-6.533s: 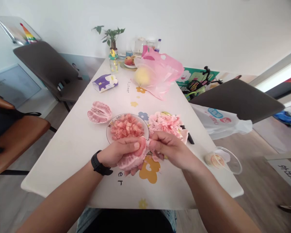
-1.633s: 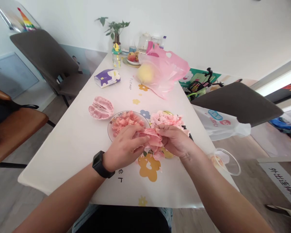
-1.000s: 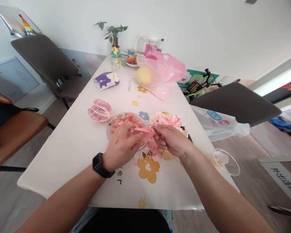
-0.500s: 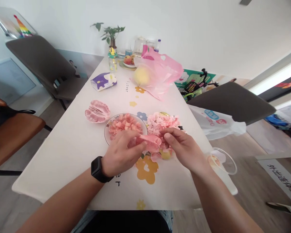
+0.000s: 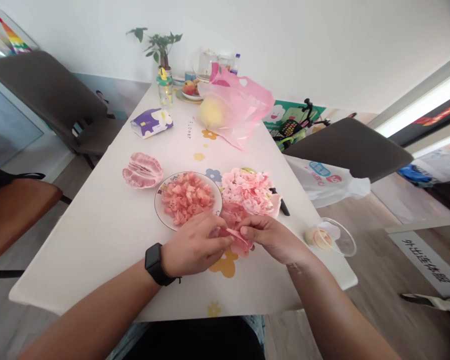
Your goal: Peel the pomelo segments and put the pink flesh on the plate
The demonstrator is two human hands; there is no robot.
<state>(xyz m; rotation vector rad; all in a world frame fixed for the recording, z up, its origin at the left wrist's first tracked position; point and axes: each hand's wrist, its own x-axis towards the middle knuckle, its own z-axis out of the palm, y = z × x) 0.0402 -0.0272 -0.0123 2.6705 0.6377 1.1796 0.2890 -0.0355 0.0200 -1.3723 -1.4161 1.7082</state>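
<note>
My left hand (image 5: pixel 193 246) and my right hand (image 5: pixel 270 237) meet over the near part of the table, both closed on one pink pomelo segment (image 5: pixel 235 236) and its thin skin. A black watch sits on my left wrist. Just beyond my hands stands a plate (image 5: pixel 161 214) heaped with peeled pink flesh pieces (image 5: pixel 185 195). To its right lies a pile of pink peel and membrane (image 5: pixel 249 191). A peeled pomelo half (image 5: pixel 142 170) rests on the table to the left of the plate.
The white flowered table (image 5: pixel 108 235) also carries a clear bowl (image 5: pixel 332 237) at its right edge, a pink bag with a yellow pomelo (image 5: pixel 230 107), a tissue pack (image 5: pixel 151 122), a bottle, fruit dish and plant. Chairs stand left and right.
My hands have come down from just above the plate's edge towards me, still working the same segment; earlier the segment was bigger and whole in my left hand. The view has shifted left.
</note>
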